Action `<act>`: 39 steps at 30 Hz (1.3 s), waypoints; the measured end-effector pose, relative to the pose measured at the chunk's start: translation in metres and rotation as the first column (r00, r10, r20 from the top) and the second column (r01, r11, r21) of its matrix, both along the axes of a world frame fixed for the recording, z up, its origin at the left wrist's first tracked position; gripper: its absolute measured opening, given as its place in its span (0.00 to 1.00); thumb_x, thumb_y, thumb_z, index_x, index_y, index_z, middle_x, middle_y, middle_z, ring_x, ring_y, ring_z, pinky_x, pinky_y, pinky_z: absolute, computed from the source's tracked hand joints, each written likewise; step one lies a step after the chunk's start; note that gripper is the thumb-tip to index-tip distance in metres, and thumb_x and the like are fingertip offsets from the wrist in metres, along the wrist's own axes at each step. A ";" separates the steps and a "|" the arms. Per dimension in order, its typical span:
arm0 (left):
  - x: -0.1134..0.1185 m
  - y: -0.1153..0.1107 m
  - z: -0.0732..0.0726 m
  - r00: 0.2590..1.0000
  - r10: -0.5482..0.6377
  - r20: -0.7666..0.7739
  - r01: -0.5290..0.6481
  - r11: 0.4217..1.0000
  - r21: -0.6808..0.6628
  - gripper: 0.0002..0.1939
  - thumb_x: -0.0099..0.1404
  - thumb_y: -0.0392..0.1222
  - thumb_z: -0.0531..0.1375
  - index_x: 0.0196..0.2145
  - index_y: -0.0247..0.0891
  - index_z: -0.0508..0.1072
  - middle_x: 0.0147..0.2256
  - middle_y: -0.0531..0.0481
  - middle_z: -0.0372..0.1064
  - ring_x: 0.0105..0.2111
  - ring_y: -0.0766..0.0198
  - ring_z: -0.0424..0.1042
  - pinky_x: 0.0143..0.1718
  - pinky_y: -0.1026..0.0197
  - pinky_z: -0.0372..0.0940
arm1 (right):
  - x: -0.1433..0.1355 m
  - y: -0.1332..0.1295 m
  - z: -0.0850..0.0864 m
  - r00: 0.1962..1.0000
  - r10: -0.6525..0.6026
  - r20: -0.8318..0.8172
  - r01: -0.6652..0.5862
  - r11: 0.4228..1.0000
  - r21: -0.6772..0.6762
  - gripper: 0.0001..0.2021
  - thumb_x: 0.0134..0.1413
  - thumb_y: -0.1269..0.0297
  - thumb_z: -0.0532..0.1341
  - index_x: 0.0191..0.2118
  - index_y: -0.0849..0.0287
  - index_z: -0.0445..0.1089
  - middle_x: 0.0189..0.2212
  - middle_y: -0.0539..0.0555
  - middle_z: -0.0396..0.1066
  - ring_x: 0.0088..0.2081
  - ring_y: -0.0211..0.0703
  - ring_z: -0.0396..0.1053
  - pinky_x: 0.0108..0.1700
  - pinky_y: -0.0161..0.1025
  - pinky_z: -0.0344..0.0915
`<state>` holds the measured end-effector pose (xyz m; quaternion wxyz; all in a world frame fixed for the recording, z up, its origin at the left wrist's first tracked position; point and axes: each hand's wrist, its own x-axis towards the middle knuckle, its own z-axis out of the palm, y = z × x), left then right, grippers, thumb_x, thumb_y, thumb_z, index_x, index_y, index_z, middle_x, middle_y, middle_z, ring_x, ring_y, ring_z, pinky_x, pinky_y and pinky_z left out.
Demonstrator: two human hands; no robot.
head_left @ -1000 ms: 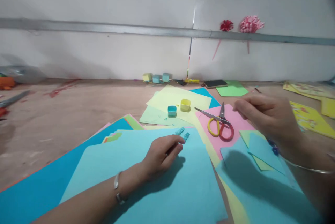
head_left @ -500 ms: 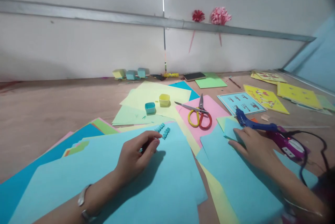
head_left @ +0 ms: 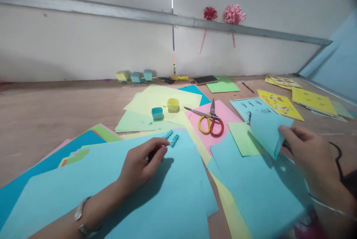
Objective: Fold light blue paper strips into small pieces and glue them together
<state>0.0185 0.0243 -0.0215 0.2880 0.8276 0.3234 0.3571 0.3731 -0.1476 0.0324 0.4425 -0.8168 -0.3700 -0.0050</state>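
Observation:
My right hand (head_left: 312, 153) pinches a piece of light blue paper (head_left: 266, 131), lifted and tilted above the sheets on the right. Under and beside it lies a light green paper piece (head_left: 242, 140). My left hand (head_left: 142, 161) rests on a large light blue sheet (head_left: 167, 198), its fingers curled with thumb and index tip close together. Whatever lies inside that hand, if anything, is hidden. Just past its fingertips are small pleated blue paper strips (head_left: 174, 141). Behind them stand a small blue paper box (head_left: 157, 113) and a yellow one (head_left: 173, 105).
Open scissors (head_left: 210, 120) lie on pink paper. The raised paper mostly covers a glue gun; its cord (head_left: 338, 159) shows at right. Along the wall sit small paper cubes (head_left: 136, 77) and a phone (head_left: 205, 80). Yellow printed cards (head_left: 314, 101) lie back right.
My right hand has picked up the light blue paper and moved right with it, uncovering the green piece. My left hand keeps its place and curled pose. The view has shifted slightly.

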 end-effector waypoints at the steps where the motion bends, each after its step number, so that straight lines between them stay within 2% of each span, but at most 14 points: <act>1: 0.000 0.000 0.000 1.000 0.005 0.002 -0.005 1.000 -0.007 0.06 0.66 0.40 0.55 0.36 0.40 0.73 0.23 0.57 0.71 0.19 0.69 0.70 0.22 0.68 0.64 | 0.001 0.001 0.003 0.992 -0.022 -0.123 0.027 0.999 0.041 0.12 0.51 0.56 0.63 0.23 0.55 0.63 0.15 0.46 0.57 0.17 0.37 0.58 0.20 0.36 0.55; 3: 0.001 0.000 0.001 1.000 0.004 0.003 -0.004 1.000 -0.017 0.06 0.65 0.40 0.56 0.36 0.40 0.73 0.24 0.56 0.73 0.19 0.69 0.70 0.22 0.68 0.64 | 0.002 0.006 0.006 0.940 -0.041 -0.337 0.081 0.991 0.104 0.13 0.46 0.55 0.66 0.24 0.54 0.63 0.15 0.46 0.58 0.16 0.39 0.60 0.20 0.38 0.59; 6: 0.000 0.000 0.000 1.000 0.006 0.003 -0.006 1.000 -0.019 0.06 0.65 0.40 0.56 0.36 0.40 0.73 0.23 0.57 0.72 0.19 0.69 0.69 0.22 0.68 0.63 | 0.004 0.013 0.006 0.873 0.003 -0.488 0.091 0.981 0.170 0.15 0.38 0.53 0.69 0.24 0.55 0.64 0.16 0.47 0.61 0.17 0.39 0.61 0.20 0.40 0.61; 12: -0.002 0.000 -0.004 0.999 -0.040 -0.005 0.040 0.999 -0.018 0.07 0.69 0.40 0.55 0.39 0.38 0.72 0.24 0.56 0.70 0.21 0.69 0.69 0.24 0.67 0.65 | -0.013 0.014 -0.003 0.850 0.165 -0.501 -0.048 0.970 0.239 0.18 0.35 0.57 0.74 0.20 0.58 0.65 0.16 0.45 0.58 0.17 0.31 0.54 0.18 0.32 0.51; 14: -0.001 0.001 -0.004 0.996 -0.087 0.034 0.087 0.996 0.002 0.07 0.69 0.41 0.55 0.41 0.38 0.71 0.29 0.53 0.71 0.24 0.68 0.70 0.26 0.66 0.67 | -0.026 0.016 -0.006 0.834 0.229 -0.502 -0.125 0.965 0.232 0.17 0.34 0.57 0.75 0.20 0.59 0.68 0.16 0.45 0.58 0.19 0.31 0.53 0.20 0.32 0.50; 16: 0.001 0.000 -0.003 0.985 -0.144 0.092 0.141 0.989 0.036 0.12 0.69 0.45 0.58 0.48 0.39 0.68 0.38 0.47 0.72 0.31 0.65 0.73 0.29 0.65 0.70 | -0.043 0.022 -0.006 0.806 0.312 -0.504 -0.235 0.949 0.211 0.18 0.35 0.53 0.75 0.21 0.60 0.70 0.17 0.46 0.60 0.20 0.33 0.55 0.21 0.33 0.52; 18: 0.003 0.000 -0.001 0.967 -0.212 0.139 0.201 0.976 0.089 0.27 0.64 0.56 0.62 0.56 0.42 0.63 0.48 0.41 0.67 0.40 0.59 0.72 0.35 0.60 0.72 | -0.062 0.034 -0.001 0.758 0.426 -0.494 -0.397 0.902 0.168 0.18 0.38 0.50 0.73 0.21 0.60 0.70 0.17 0.46 0.59 0.20 0.33 0.54 0.21 0.33 0.51; 21: 0.005 -0.002 0.003 0.951 -0.275 0.142 0.248 0.951 0.183 0.45 0.54 0.69 0.62 0.62 0.44 0.57 0.54 0.36 0.60 0.50 0.51 0.68 0.43 0.53 0.72 | -0.092 0.055 0.007 0.652 0.578 -0.492 -0.626 0.776 0.082 0.18 0.44 0.50 0.70 0.19 0.60 0.68 0.17 0.46 0.57 0.21 0.32 0.53 0.22 0.33 0.51; 24: 0.003 -0.005 0.004 0.937 -0.328 0.121 0.280 0.912 0.301 0.39 0.55 0.70 0.60 0.57 0.43 0.64 0.54 0.36 0.60 0.52 0.48 0.65 0.47 0.50 0.69 | -0.111 0.075 0.009 0.596 0.619 -0.511 -0.686 0.723 0.077 0.19 0.48 0.50 0.66 0.20 0.59 0.67 0.17 0.45 0.55 0.21 0.32 0.52 0.22 0.32 0.50; 26: 0.002 -0.009 0.004 0.921 -0.365 0.136 0.283 0.867 0.410 0.22 0.64 0.60 0.59 0.48 0.42 0.71 0.50 0.39 0.62 0.49 0.53 0.66 0.46 0.51 0.68 | -0.116 0.084 0.006 0.605 0.594 -0.530 -0.651 0.753 0.100 0.19 0.48 0.49 0.66 0.21 0.59 0.67 0.17 0.44 0.55 0.20 0.31 0.51 0.21 0.32 0.49; 28: 0.001 -0.013 0.003 0.910 -0.395 0.124 0.280 0.808 0.519 0.08 0.71 0.44 0.55 0.40 0.41 0.72 0.45 0.43 0.66 0.44 0.58 0.68 0.44 0.54 0.67 | -0.114 0.089 0.000 0.636 0.541 -0.550 -0.578 0.807 0.126 0.19 0.46 0.49 0.67 0.22 0.59 0.66 0.16 0.44 0.56 0.19 0.30 0.52 0.21 0.32 0.49; 30: 0.001 -0.015 0.003 0.906 -0.421 0.047 0.311 0.737 0.600 0.08 0.69 0.34 0.52 0.36 0.39 0.71 0.41 0.45 0.70 0.41 0.60 0.68 0.41 0.55 0.66 | -0.109 0.092 -0.006 0.676 0.483 -0.557 -0.503 0.855 0.131 0.18 0.45 0.50 0.69 0.23 0.58 0.65 0.16 0.44 0.58 0.19 0.31 0.54 0.21 0.32 0.51; 33: 0.000 -0.016 0.004 0.887 -0.440 -0.138 0.425 0.666 0.613 0.08 0.65 0.29 0.51 0.35 0.37 0.69 0.39 0.47 0.72 0.38 0.60 0.68 0.37 0.57 0.65 | -0.096 0.090 -0.013 0.739 0.410 -0.534 -0.413 0.902 0.121 0.15 0.43 0.53 0.69 0.28 0.59 0.69 0.18 0.46 0.63 0.20 0.33 0.59 0.23 0.33 0.55; 39: -0.002 -0.014 0.004 0.838 -0.451 -0.307 0.545 0.664 0.512 0.09 0.61 0.29 0.49 0.31 0.39 0.66 0.33 0.49 0.72 0.29 0.62 0.65 0.29 0.59 0.61 | -0.068 0.079 -0.021 0.795 0.302 -0.526 -0.296 0.950 0.098 0.16 0.34 0.58 0.70 0.30 0.59 0.68 0.19 0.46 0.65 0.21 0.34 0.61 0.24 0.33 0.57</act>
